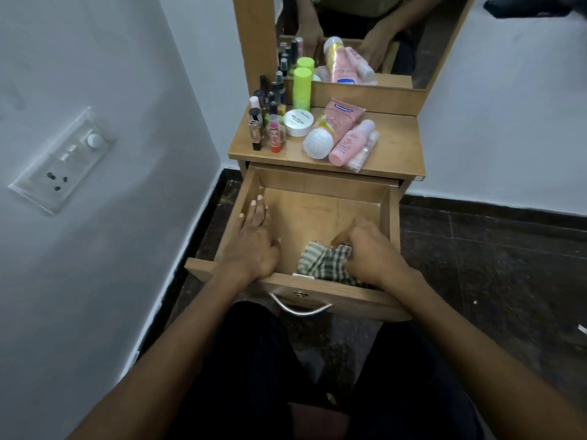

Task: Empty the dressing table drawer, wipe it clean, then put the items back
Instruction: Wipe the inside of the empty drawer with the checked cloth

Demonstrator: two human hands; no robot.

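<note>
The wooden drawer [320, 185] is pulled out below the dressing table top [397, 147], and its floor holds only a cloth. My left hand [254, 239] lies flat with straight fingers along the inside of the drawer's left wall. My right hand [371, 249] grips a crumpled green-and-white checked cloth [320, 262] at the drawer's front right. On the table top stand several lipsticks and small bottles [266, 122], a green-capped bottle [301, 87], a white jar [298, 122], and lying pink tubes and bottles [343, 138].
A mirror [365, 36] rises behind the table top. A white wall with a switch and socket plate [63, 160] is close on the left. Dark stone floor [492, 265] lies to the right. A metal handle [298, 308] hangs on the drawer front, just above my knees.
</note>
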